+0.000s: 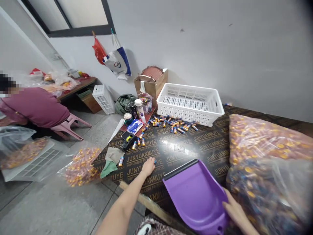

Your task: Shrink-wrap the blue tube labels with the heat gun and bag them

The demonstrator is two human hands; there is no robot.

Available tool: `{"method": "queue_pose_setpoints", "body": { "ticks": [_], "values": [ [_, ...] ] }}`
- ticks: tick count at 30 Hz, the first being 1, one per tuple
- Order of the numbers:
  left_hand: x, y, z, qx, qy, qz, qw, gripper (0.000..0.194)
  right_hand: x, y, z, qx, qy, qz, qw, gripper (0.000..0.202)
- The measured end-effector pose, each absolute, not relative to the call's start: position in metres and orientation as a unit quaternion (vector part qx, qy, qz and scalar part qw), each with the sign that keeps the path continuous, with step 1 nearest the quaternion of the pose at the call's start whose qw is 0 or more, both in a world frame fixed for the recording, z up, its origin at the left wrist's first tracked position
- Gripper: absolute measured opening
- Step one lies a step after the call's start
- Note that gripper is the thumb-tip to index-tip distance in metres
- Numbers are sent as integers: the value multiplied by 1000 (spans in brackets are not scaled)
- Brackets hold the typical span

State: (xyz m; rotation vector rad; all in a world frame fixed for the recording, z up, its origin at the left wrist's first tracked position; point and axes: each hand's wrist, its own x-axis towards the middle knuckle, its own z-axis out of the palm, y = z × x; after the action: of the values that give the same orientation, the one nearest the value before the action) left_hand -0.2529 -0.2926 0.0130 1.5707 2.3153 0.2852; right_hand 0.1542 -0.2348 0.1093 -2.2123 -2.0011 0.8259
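My right hand (231, 207) grips the right side of a purple dustpan (193, 192), whose dark front lip (180, 169) points toward the back of the table. Nothing lies in the pan. My left hand (148, 167) rests low over the tabletop, fingers curled round a small blue-and-orange cylinder (155, 162) of which only an end shows. Several similar loose cylinders (174, 124) lie scattered in front of a white plastic crate (190, 111). A lone one (121, 161) is by a grey-green cloth (112, 160) at the table's left edge.
A large clear bag of cylinders (266, 147) fills the table's right side. Bottles (139, 107), a tape dispenser (127, 140) and a cardboard box (156, 85) stand at the left. Another filled bag (81, 166) is on the floor. A person (36, 106) sits at another table.
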Motion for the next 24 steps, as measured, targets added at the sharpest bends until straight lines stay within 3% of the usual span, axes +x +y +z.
{"method": "queue_pose_setpoints", "body": {
  "ticks": [3, 6, 11, 15, 19, 24],
  "values": [
    [-303, -277, 13, 451, 880, 87, 119, 25, 126, -267, 54, -728, -580, 364, 1, 61],
    [-346, -257, 14, 372, 922, 65, 87, 29, 103, -289, 22, -746, -548, 378, 13, 64],
    [-366, -221, 6, 354, 930, 24, 99, 67, 85, -317, 7, -750, -530, 396, 27, 62],
    [-371, -200, -7, 385, 915, -12, 117, 73, 89, -306, 2, -764, -514, 389, -7, 53],
    [-378, -184, -15, 350, 920, -29, 175, 67, 87, -211, 14, -742, -616, 260, 44, 60],
    [-370, -177, -18, 328, 922, -52, 197, 58, 39, -10, 24, -702, -684, 186, 66, 60]
  ]
}}
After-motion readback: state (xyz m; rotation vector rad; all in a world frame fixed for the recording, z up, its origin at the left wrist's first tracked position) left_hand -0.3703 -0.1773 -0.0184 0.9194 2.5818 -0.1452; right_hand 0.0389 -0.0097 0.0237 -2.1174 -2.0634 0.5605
